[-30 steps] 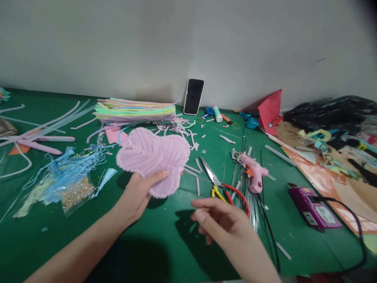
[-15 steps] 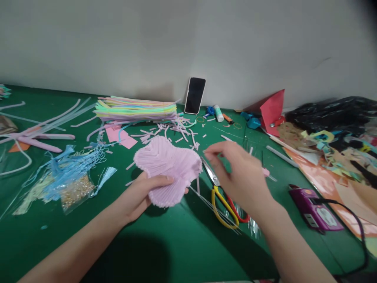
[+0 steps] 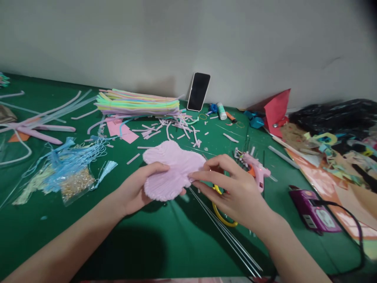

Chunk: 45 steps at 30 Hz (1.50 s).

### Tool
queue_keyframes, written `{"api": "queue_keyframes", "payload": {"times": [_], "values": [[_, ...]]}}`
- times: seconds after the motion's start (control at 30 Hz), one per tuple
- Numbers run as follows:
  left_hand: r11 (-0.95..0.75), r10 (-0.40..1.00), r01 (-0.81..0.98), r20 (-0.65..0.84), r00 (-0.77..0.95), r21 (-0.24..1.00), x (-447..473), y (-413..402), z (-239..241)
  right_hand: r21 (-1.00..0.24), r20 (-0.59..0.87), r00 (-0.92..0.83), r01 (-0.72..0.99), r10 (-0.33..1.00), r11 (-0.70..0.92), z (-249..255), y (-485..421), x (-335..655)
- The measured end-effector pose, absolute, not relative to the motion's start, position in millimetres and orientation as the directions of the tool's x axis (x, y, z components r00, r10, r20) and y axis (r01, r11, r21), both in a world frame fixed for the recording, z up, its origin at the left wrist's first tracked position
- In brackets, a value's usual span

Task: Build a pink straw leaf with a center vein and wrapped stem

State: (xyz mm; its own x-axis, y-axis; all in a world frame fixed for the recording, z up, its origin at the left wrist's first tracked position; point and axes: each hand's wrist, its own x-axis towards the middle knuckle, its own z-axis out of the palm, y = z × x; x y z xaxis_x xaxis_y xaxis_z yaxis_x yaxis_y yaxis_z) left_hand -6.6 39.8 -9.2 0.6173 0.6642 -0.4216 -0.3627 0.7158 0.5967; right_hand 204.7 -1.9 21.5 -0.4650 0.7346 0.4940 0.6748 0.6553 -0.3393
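Observation:
A fuzzy lilac flower shape of pipe cleaners (image 3: 166,186), with several broad lobes, is in my left hand (image 3: 135,192). That thumb lies on its face and the fingers are mostly hidden behind it. Thin metal wires (image 3: 229,232) run from its lower right side down toward the table's front edge. My right hand (image 3: 235,188) pinches the flower's right side, close to where the wires come out. Beneath the right hand lie scissors, with a yellow handle loop (image 3: 220,214) showing. A pink glue gun (image 3: 257,168) lies just beyond that hand.
Behind the flower lie a bundle of coloured pipe cleaners (image 3: 137,103) and lilac offcuts. A phone (image 3: 198,92) leans against the wall. Blue tassels (image 3: 69,165) and a bag of gold beads (image 3: 77,184) lie left; a purple power strip (image 3: 313,210) with a cord is right.
My right hand has moved left and down from above the scissors onto the flower's right side. The glue gun is now uncovered. The flower has turned slightly, and more of the wires shows.

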Motion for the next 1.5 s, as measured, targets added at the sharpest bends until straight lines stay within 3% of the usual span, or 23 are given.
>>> {"api": "queue_keyframes", "payload": {"times": [0.27, 0.5, 0.77, 0.93, 1.03, 1.1, 1.17, 1.23, 1.3, 1.37, 1.5], "values": [[0.735, 0.625, -0.328, -0.407, 0.665, 0.593, -7.8, 38.9, -9.2, -0.512, 0.438, -0.396, 0.628, 0.807, 0.586, 18.5, -5.7, 205.2], [0.781, 0.579, -0.335, -0.412, 0.704, 0.527, -8.7, 42.4, -13.4, -0.441, 0.528, -0.412, 0.614, 0.743, 0.654, 13.3, -8.6, 204.5], [0.769, 0.590, -0.340, -0.396, 0.704, 0.540, -7.5, 39.7, -9.6, -0.476, 0.526, -0.346, 0.637, 0.777, 0.606, 12.7, -13.5, 199.5], [0.800, 0.574, -0.338, -0.465, 0.675, 0.496, -9.2, 42.7, -7.7, -0.507, 0.504, -0.303, 0.654, 0.809, 0.561, 10.4, -13.0, 196.1], [0.792, 0.583, -0.357, -0.436, 0.686, 0.495, -9.4, 43.0, -5.9, -0.531, 0.530, -0.208, 0.675, 0.822, 0.513, 7.6, -9.6, 192.2], [0.711, 0.657, -0.358, -0.391, 0.645, 0.605, -7.7, 40.8, -6.6, -0.578, 0.544, -0.081, 0.685, 0.835, 0.443, 6.2, -7.0, 188.8], [0.472, 0.843, -0.333, -0.308, 0.441, 0.816, -5.7, 37.6, -9.2, -0.682, 0.490, 0.055, 0.646, 0.870, 0.343, 6.2, -4.8, 185.3], [0.086, 0.993, -0.178, -0.070, 0.094, 0.980, -5.1, 35.3, -11.4, -0.807, 0.361, 0.139, 0.542, 0.922, 0.234, 8.2, -3.8, 182.5], [-0.191, 0.977, 0.034, 0.194, -0.094, 0.981, -6.7, 35.3, -10.2, -0.892, 0.240, 0.155, 0.425, 0.958, 0.155, 11.4, -3.8, 181.1], [-0.293, 0.950, 0.152, 0.305, -0.064, 0.944, -10.2, 37.5, -5.4, -0.929, 0.172, 0.125, 0.351, 0.977, 0.118, 14.5, -4.4, 181.5], [-0.241, 0.969, 0.233, 0.219, 0.117, 0.942, -16.3, 42.4, 4.4, -0.944, 0.068, 0.017, 0.325, 0.998, 0.059, 17.3, -4.6, 186.8]]}}
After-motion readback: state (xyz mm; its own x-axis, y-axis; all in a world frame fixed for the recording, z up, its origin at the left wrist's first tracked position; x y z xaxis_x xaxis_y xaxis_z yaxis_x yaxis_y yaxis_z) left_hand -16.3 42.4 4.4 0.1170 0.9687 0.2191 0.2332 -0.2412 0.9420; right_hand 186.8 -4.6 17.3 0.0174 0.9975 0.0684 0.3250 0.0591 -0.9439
